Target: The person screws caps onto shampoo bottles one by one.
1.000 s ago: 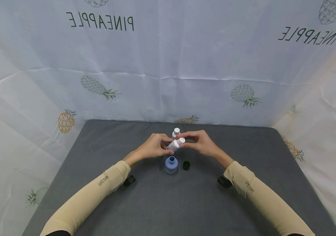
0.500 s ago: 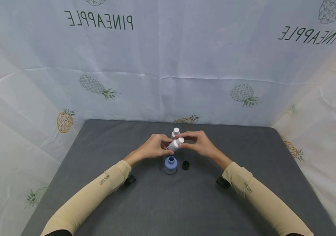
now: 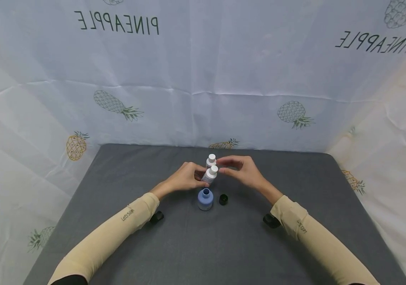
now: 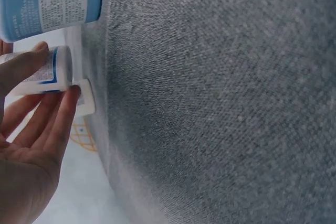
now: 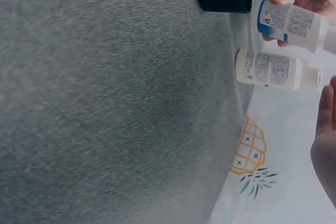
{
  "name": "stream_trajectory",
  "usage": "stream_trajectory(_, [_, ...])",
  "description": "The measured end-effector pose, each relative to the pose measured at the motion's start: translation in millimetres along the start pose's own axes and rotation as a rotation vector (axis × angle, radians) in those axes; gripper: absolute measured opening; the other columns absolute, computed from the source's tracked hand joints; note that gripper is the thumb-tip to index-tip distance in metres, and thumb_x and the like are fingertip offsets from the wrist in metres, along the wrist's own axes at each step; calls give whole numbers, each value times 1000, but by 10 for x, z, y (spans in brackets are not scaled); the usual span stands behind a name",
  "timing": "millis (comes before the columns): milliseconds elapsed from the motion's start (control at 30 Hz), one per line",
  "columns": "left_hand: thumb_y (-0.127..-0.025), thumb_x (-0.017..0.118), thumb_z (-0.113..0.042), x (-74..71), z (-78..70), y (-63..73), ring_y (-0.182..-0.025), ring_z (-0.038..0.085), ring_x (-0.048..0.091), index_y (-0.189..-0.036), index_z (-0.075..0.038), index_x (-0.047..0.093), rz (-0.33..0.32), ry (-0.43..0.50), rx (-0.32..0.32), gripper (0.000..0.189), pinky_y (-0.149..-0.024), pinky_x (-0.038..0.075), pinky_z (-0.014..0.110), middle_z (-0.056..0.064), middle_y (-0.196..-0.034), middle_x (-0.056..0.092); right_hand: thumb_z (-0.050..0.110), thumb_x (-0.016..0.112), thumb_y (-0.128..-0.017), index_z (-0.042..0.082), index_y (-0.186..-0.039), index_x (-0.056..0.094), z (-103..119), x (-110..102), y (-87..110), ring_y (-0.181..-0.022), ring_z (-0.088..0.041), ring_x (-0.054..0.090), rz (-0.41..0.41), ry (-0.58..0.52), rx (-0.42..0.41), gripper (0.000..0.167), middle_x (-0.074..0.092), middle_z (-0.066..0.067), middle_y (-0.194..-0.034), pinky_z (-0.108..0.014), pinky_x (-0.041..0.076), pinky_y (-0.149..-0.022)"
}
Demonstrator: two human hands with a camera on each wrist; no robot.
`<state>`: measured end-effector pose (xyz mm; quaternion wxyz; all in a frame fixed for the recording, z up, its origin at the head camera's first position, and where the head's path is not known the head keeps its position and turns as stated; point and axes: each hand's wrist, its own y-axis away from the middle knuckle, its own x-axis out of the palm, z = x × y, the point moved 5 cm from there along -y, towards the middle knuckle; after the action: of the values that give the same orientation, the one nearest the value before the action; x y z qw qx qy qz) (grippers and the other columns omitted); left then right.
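Note:
In the head view my left hand [image 3: 185, 177] grips a small white bottle [image 3: 209, 177] with a white cap, tilted slightly to the right. The left wrist view shows its thumb [image 4: 31, 64] on the printed label. Right beside the cap is my right hand [image 3: 243, 170], thumb and fingers parted with nothing between them. A second white capped bottle [image 3: 211, 161] stands upright just behind; the right wrist view shows it whole [image 5: 270, 70]. In front stands a blue bottle [image 3: 205, 200] with its mouth uncovered. A dark round cap [image 3: 223, 199] lies to its right.
A grey cloth covers the table [image 3: 203, 245]. Black objects sit by each wrist, one on the left [image 3: 157, 217] and one on the right [image 3: 271, 221]. A pale curtain [image 3: 196, 59] printed with pineapples hangs behind and at both sides.
My right hand has let go of the white bottle's cap and moved slightly right, its fingers spreading. The bottle in my left hand now leans less.

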<state>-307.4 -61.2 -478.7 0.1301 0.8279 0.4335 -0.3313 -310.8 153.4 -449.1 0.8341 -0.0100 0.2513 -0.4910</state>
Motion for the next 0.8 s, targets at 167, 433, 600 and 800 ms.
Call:
stream_trajectory(167, [-90, 90, -14, 42, 51, -36, -103, 22, 83, -122, -6, 82, 8, 9, -18, 34, -84, 67, 25, 12, -118, 83, 6, 77, -100, 1, -125, 77, -70, -53, 42, -110, -7, 75, -54, 11, 45, 25, 77, -20, -127, -24, 63, -95])
stream_trajectory(433, [-88, 91, -10, 104, 124, -70, -105, 24, 83, -121, -4, 81, 15, 3, -43, 35, -85, 67, 24, 14, -118, 83, 9, 78, -100, 4, -120, 77, -165, -90, 109, -104, -6, 74, -64, 18, 105, 20, 79, -18, -122, -23, 63, -93])
stream_trajectory(600, [-88, 91, -11, 116, 138, -73, -104, 24, 83, -122, -4, 80, 11, -1, -42, 36, -86, 67, 25, 14, -118, 83, 11, 79, -100, 5, -114, 78, -196, -115, 148, -100, -9, 74, -73, 30, 128, 15, 79, -16, -116, -23, 63, -89])
stream_trajectory(800, [-89, 91, -13, 138, 150, -78, -102, 23, 83, -120, -4, 81, -11, -49, -10, 34, -86, 67, 25, 13, -115, 83, 11, 79, -100, 7, -112, 78, -212, -132, 197, -99, -8, 75, -77, 24, 129, 12, 79, -14, -113, -24, 63, -88])
